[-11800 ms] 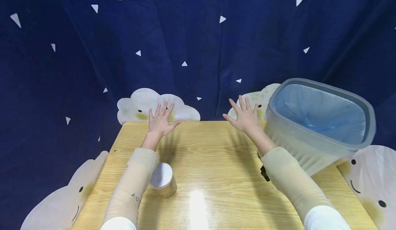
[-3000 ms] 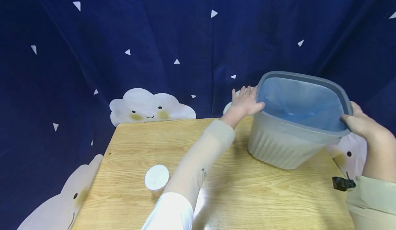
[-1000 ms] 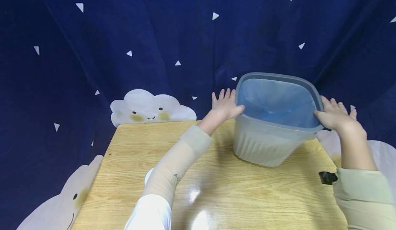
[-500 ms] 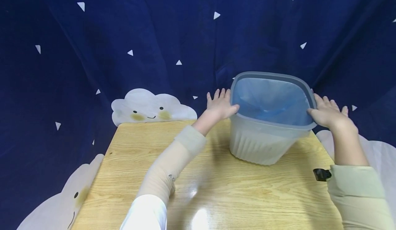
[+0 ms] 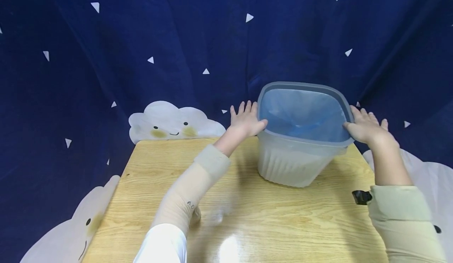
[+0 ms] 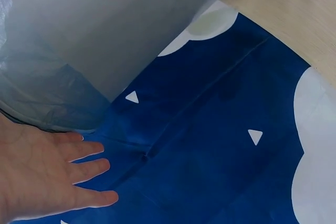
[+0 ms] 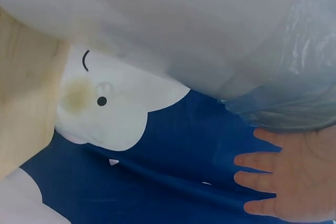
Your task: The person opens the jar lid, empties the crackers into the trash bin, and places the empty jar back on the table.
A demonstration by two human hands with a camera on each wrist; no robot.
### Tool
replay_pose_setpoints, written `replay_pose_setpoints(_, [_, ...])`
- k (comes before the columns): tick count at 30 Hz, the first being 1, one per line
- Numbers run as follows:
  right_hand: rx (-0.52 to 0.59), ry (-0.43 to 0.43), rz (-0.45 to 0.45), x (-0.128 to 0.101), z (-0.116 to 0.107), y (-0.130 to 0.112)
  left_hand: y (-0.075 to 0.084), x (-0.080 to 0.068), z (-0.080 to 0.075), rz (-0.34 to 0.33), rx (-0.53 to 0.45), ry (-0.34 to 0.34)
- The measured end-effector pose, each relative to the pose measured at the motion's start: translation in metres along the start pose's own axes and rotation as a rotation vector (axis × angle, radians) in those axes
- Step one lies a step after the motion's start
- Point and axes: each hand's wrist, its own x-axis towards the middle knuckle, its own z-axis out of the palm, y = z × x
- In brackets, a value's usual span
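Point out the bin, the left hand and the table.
bin (image 5: 290,164), head view, ribbed front wall.
left hand (image 5: 245,120), head view, back of the hand.
table (image 5: 283,223), head view, bare wood top.

We read one word in full: "sweet", in white cursive script on the dark blue backdrop (image 5: 212,39), at the upper left of the head view. A second white cursive word sits on the same backdrop at the top right edge; the frame cuts it off, so we cannot read it. We see small dark letters on the left sleeve (image 5: 184,200), near the forearm; they appear to begin with "A", but the rest is too small to read. We find no readable text in either wrist view.
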Motion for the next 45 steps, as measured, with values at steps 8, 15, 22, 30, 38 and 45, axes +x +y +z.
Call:
replay_pose_setpoints(8, [0.014, -0.017, -0.018, 0.006, 0.001, -0.012, -0.011, -0.004, -0.001, -0.022, -0.014, 0.024])
replay_pose_setpoints(15, [0.002, -0.041, -0.027, 0.012, 0.002, -0.021, -0.019, -0.008, -0.004, -0.035, -0.034, 0.027])
replay_pose_setpoints(22, [0.007, -0.044, -0.035, 0.016, 0.005, -0.033, -0.028, -0.009, -0.005, -0.061, -0.027, 0.030])
replay_pose_setpoints(30, [0.021, -0.051, -0.037, 0.020, 0.008, -0.042, -0.038, -0.012, -0.006, -0.071, -0.052, 0.037])
replay_pose_setpoints(38, [0.006, -0.064, -0.042, 0.025, 0.011, -0.050, -0.048, -0.014, -0.006, -0.079, -0.074, 0.044])
replay_pose_setpoints(45, [-0.008, -0.079, -0.052, 0.032, 0.013, -0.057, -0.057, -0.017, -0.007, -0.088, -0.076, 0.057])
